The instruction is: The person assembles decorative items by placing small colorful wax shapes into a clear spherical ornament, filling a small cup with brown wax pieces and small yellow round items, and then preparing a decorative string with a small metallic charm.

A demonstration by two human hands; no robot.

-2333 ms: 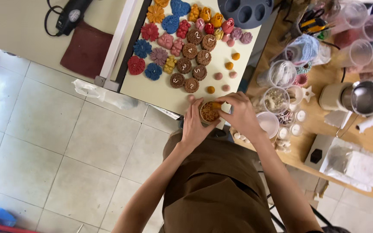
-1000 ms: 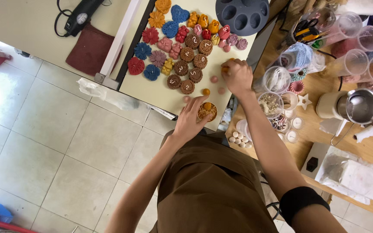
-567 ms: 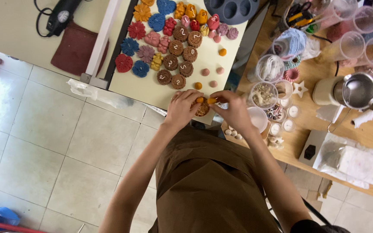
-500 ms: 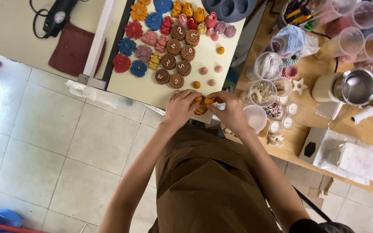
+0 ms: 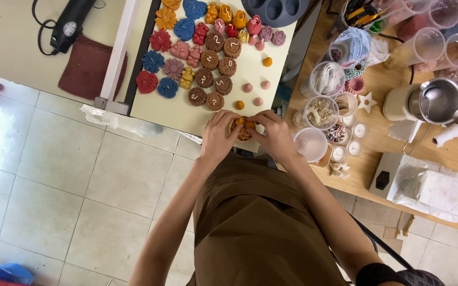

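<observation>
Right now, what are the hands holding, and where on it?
Both hands grip a small round brown piece by its rim, left hand and right hand on opposite sides, orange balls on top.

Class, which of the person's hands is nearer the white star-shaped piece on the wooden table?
Right. The right hand lies left of the white star, below it; the left hand lies farther left.

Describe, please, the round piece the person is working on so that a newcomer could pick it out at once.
Start at the cream board covered with coloured moulded shapes, and follow it to its near edge. There the left hand and right hand meet around a small round brown cup. Unlike the flat brown discs nearby, it carries little orange balls on top.
</observation>
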